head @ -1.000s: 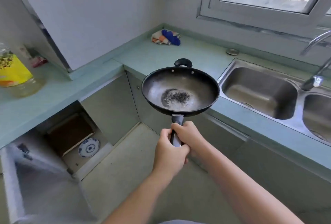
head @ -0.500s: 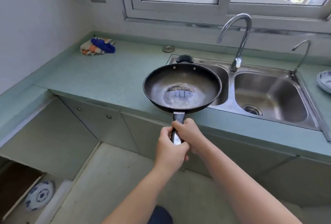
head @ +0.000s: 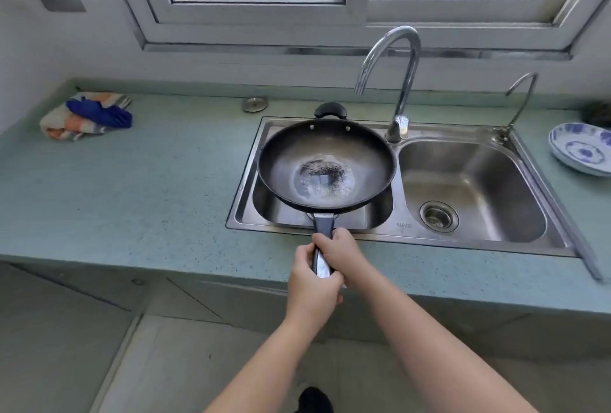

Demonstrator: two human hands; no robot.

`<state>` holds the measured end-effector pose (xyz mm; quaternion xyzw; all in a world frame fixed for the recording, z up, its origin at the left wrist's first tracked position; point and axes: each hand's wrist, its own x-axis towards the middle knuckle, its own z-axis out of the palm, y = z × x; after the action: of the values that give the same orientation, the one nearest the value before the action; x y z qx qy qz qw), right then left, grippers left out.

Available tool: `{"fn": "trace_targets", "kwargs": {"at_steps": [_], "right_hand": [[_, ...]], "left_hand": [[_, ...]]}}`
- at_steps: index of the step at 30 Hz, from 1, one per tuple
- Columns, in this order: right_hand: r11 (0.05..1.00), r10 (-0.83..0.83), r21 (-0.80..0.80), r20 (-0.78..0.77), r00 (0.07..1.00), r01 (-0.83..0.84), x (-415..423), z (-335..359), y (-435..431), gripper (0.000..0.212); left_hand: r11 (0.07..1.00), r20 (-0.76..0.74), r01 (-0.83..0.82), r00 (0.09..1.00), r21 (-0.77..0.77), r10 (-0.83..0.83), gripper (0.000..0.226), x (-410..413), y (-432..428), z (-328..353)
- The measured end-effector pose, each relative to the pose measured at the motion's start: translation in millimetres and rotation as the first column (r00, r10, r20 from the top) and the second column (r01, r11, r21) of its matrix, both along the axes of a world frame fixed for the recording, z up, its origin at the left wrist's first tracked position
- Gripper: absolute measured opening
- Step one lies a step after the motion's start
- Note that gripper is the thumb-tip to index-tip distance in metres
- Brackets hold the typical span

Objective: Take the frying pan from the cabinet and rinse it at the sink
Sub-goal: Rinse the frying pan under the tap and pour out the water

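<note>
A black frying pan point(head: 357, 154) with a worn, speckled patch in its middle hangs level over the left basin of the steel double sink point(head: 403, 230). Both hands grip its long handle above the sink's front rim. My left hand point(head: 309, 283) holds the near end of the handle. My right hand point(head: 340, 252) wraps it just ahead, closer to the pan. The tall curved tap point(head: 401, 82) stands behind the pan's right side, its spout pointing down over the pan's right rim. No water runs.
A teal counter point(head: 148, 187) runs left and right of the sink. A folded cloth with a blue piece point(head: 86, 115) lies at the back left. A blue-and-white dish point(head: 582, 148) sits at the far right, beside a small second tap point(head: 519, 98). A metal plug point(head: 254, 104) lies behind the sink.
I have turned from the open cabinet toward the sink and stepped closer. The pan, held the same way in both hands, has travelled from over the counter edge to above the left basin.
</note>
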<state>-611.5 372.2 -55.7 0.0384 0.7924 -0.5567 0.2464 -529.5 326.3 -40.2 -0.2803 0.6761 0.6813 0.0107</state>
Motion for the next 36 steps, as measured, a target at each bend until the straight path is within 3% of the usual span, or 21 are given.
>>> {"fn": "trace_targets", "kwargs": {"at_steps": [9,23,36], "right_hand": [[0.997,-0.08,-0.008,0.096,0.992,0.081,-27,-38,2,0.025],[0.997,-0.033,0.072,0.05,0.998,0.029,-6,-64,6,0.021],[0.999,-0.049,0.013,0.09,0.995,0.048,-1,-65,8,0.02]], "left_hand": [[1.0,0.054,0.022,0.998,-0.009,-0.021,0.04,-26,0,-22],[0.999,0.128,-0.045,0.991,-0.003,0.045,0.041,-8,6,-58],[0.998,0.017,0.054,0.998,-0.036,-0.053,0.05,-3,-1,-61]]}}
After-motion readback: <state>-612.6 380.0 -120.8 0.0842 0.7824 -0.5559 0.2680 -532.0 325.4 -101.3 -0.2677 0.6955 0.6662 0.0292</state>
